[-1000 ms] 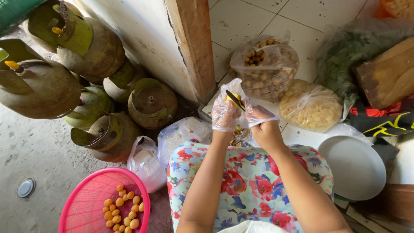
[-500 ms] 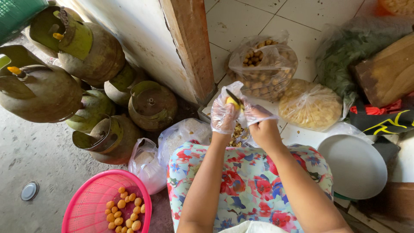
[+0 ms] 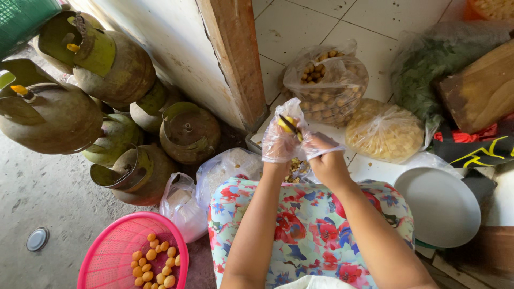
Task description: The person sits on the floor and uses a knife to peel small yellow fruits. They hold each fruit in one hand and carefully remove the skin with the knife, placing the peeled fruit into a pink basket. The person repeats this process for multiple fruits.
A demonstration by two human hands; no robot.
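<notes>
The left hand (image 3: 279,143), in a thin clear plastic glove, grips a small yellow fruit (image 3: 286,123) steady while the right hand (image 3: 325,160) holds a dark-bladed knife (image 3: 289,126) against it, above the floral-cloth lap (image 3: 308,230).

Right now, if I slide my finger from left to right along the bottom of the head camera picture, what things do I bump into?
Small round metal lid → pink basket holding small yellow fruits → white plastic bag → flowered cloth on the lap → round white plate.
</notes>
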